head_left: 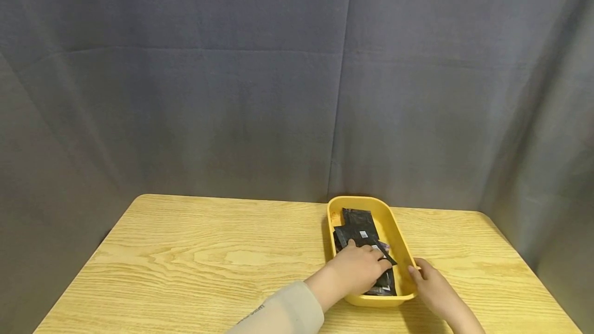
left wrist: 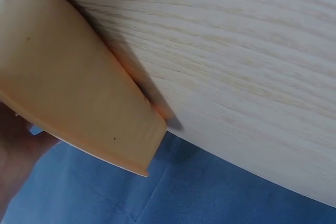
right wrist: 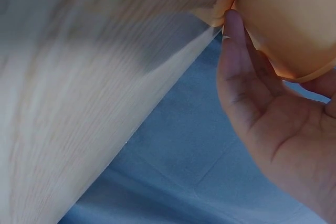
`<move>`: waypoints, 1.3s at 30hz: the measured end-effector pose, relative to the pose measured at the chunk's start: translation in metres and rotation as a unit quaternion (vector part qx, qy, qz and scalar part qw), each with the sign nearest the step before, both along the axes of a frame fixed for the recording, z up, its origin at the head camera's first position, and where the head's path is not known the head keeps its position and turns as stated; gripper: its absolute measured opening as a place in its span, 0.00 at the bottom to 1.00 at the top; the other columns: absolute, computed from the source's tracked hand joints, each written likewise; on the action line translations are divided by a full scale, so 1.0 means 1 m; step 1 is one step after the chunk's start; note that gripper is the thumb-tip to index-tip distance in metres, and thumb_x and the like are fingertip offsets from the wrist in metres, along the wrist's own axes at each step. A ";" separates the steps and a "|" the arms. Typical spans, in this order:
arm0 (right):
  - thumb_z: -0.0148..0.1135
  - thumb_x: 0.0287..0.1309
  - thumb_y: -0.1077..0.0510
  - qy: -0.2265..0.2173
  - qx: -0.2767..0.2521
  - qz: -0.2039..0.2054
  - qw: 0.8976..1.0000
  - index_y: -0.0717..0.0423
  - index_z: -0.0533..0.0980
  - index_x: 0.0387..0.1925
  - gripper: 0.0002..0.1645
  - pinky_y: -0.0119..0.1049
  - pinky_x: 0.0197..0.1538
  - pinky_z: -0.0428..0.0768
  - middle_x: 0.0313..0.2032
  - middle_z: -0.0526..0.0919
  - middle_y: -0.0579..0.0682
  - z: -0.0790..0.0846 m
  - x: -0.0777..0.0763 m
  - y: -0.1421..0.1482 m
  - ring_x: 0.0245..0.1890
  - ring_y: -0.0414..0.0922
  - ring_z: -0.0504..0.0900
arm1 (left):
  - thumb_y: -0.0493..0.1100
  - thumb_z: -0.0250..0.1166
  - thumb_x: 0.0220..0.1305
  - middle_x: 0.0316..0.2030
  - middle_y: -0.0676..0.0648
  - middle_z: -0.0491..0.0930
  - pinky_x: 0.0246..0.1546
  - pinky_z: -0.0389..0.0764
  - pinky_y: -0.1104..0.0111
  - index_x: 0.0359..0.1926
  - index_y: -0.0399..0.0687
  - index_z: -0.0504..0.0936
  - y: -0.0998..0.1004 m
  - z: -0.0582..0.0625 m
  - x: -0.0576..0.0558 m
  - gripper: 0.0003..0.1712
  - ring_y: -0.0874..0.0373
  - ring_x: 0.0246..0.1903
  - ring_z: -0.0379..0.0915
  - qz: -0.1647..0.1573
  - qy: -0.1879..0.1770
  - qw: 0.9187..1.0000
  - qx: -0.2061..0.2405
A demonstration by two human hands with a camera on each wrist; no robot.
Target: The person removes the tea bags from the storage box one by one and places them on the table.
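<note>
A yellow plastic bin [head_left: 396,231] stands on the table with several flat black packets [head_left: 357,218] inside, some overlapping. My left hand [head_left: 355,269] reaches over the near left rim and lies on the packets, palm down. Its fingertips are hidden among them, so a grip does not show. In the left wrist view, only part of the left hand [left wrist: 16,153] appears behind the bin's outer wall [left wrist: 79,87]. My right hand [head_left: 433,287] grips the bin's right rim near its front corner. The right wrist view shows this hand's fingers [right wrist: 239,56] along the outer wall, thumb at the rim.
The wood-grain table [head_left: 209,256] extends left of the bin, with a narrower stretch on its right. A grey curtain [head_left: 241,92] hangs behind the table and along both sides. The bin stands close to the table's back edge.
</note>
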State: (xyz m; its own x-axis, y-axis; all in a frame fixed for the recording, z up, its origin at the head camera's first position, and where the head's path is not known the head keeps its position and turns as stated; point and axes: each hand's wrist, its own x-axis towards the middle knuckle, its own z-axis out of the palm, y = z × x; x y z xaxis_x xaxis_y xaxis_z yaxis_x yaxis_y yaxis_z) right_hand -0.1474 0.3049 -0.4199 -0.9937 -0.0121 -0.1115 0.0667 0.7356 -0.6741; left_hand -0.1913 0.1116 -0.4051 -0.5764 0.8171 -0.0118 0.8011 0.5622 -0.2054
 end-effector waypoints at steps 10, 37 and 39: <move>0.43 0.74 0.63 0.004 0.002 0.000 1.000 0.81 0.64 0.59 0.23 0.56 0.48 0.80 0.47 0.79 0.73 0.000 0.001 -0.001 0.48 0.63 0.81 | 0.51 0.55 0.74 0.54 0.62 0.79 0.46 0.79 0.70 0.58 0.64 0.78 -0.002 -0.004 -0.004 0.16 0.65 0.49 0.77 -0.008 0.151 0.987 0.058; 0.42 0.75 0.63 0.000 0.008 0.007 1.000 0.81 0.62 0.60 0.23 0.58 0.51 0.78 0.49 0.78 0.73 0.003 0.001 -0.002 0.51 0.67 0.79 | 0.36 0.63 0.66 0.58 0.52 0.78 0.54 0.78 0.66 0.54 0.55 0.80 -0.069 0.016 -0.021 0.16 0.59 0.54 0.76 -0.033 0.164 0.948 0.272; 0.42 0.75 0.63 0.001 0.008 0.007 1.000 0.81 0.62 0.60 0.23 0.58 0.51 0.79 0.49 0.78 0.73 0.003 0.002 -0.002 0.51 0.67 0.79 | 0.34 0.64 0.65 0.57 0.52 0.79 0.55 0.77 0.65 0.54 0.53 0.80 -0.076 0.017 -0.022 0.18 0.59 0.54 0.77 -0.032 0.160 0.945 0.284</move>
